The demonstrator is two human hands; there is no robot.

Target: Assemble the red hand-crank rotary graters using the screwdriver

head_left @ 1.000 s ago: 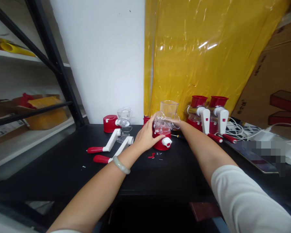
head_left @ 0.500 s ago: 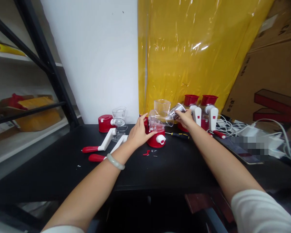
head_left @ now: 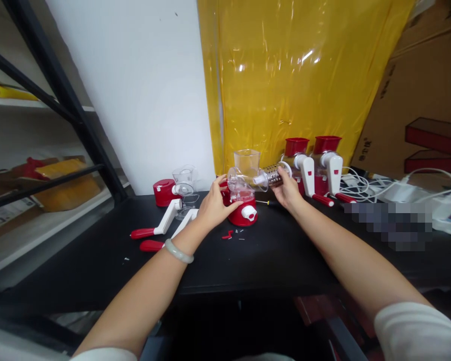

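A rotary grater body (head_left: 247,163) with a clear hopper and barrel stands upright on its red base (head_left: 237,216), which has a white knob at the front. My left hand (head_left: 216,201) grips its left side, with the thumb across the front and the fingers behind. My right hand (head_left: 286,190) holds a perforated metal grater drum (head_left: 273,174) by its white-rimmed right end. The drum lies nearly level, its white tip at the right mouth of the clear barrel. Whether the tip is inside the barrel or in front of it, I cannot tell.
Two assembled graters (head_left: 297,146) with white cranks stand at the right, near white cables (head_left: 355,183). At the left are another red base (head_left: 164,192), clear parts and red-handled cranks (head_left: 168,218). Small red scraps (head_left: 227,234) lie in front; a screwdriver (head_left: 263,202) lies behind.
My right hand has turned the drum from a tilt to nearly level, and its white tip now points left at the barrel. My left hand keeps its grip on the grater body.
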